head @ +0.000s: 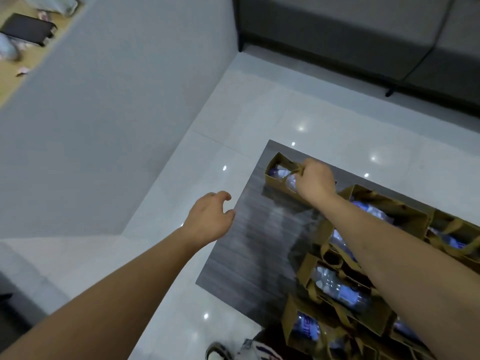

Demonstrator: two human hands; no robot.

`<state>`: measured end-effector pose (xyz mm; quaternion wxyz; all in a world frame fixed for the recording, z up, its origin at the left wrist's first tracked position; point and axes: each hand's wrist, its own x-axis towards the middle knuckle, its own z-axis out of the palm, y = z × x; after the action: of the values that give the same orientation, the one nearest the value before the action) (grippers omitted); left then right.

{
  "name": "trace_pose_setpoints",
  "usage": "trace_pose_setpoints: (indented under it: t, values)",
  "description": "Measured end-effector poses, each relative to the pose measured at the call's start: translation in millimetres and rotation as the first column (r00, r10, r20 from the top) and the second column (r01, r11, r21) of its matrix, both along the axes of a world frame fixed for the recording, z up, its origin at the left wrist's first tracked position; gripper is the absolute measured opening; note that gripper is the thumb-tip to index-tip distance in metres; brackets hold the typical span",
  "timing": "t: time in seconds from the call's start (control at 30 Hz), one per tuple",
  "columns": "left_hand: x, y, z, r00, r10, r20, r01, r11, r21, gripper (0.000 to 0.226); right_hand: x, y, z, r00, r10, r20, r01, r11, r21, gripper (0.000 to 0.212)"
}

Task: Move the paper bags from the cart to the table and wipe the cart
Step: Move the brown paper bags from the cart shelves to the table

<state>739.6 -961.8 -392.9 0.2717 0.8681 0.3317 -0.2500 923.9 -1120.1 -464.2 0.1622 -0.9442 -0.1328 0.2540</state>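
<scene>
A brown paper bag (275, 175) with plastic bottles inside stands at the far left corner of a dark grey surface (249, 255). My right hand (315, 181) grips its twisted paper handles from above. My left hand (210, 219) hovers over the surface's left edge, fingers loosely curled and holding nothing. Several more brown paper bags (337, 289) with bottles crowd the right half of the surface, partly hidden behind my right forearm.
A glossy white tiled floor (259, 105) surrounds the grey surface. A grey partition wall (117, 113) rises on the left. A dark grey sofa (363, 35) stands at the back. A shoe (218, 352) shows at the bottom edge.
</scene>
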Motion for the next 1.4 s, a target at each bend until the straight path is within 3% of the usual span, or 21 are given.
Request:
trace_pose_setpoints:
  t: [0.07,0.17,0.37,0.53,0.67,0.87,1.03,1.27,1.4]
  values:
    - [-7.9,3.3,-0.1,1.0,0.02,-0.009,-0.02,1.0,0.004,0.046,-5.7,9.7,-0.9,0.998,0.043,0.047,-0.044,0.999,0.012,0.01]
    - [-21.6,7.7,2.7,0.997,0.072,-0.008,-0.072,0.997,0.012,0.046,-26.5,31.3,1.2,0.976,0.18,0.126,-0.185,0.982,0.029,0.029]
    - [-72.2,11.7,16.9,0.973,0.229,0.019,-0.23,0.973,0.023,0.045,-109.7,76.5,20.1,0.905,0.424,0.029,-0.424,0.894,0.145,0.049]
    - [-154.4,11.9,40.4,0.907,0.417,0.057,-0.42,0.904,0.076,0.046,-200.3,105.3,35.4,0.75,0.659,-0.059,-0.633,0.74,0.226,0.057]
    - [-246.2,1.2,68.5,0.798,0.589,0.125,-0.602,0.79,0.12,0.045,-283.9,114.2,56.6,0.586,0.81,0.001,-0.782,0.565,0.264,0.059]
    - [-419.2,-73.0,106.0,0.558,0.788,0.26,-0.83,0.532,0.17,0.045,-431.5,96.4,109.5,0.265,0.953,0.149,-0.945,0.226,0.236,0.059]
    - [-574.6,-197.4,130.8,0.278,0.896,0.345,-0.956,0.223,0.191,0.047,-584.1,32.6,149.7,-0.088,0.963,0.256,-0.973,-0.138,0.183,0.06]
    - [-726.6,-413.5,145.1,-0.202,0.898,0.391,-0.945,-0.284,0.163,0.045,-786.9,-108.8,178.1,-0.493,0.798,0.346,-0.795,-0.575,0.192,0.059]
    - [-777.7,-538.5,141.9,-0.415,0.841,0.347,-0.859,-0.488,0.154,0.045,-874.2,-199.3,176.5,-0.688,0.643,0.336,-0.612,-0.763,0.206,0.06]
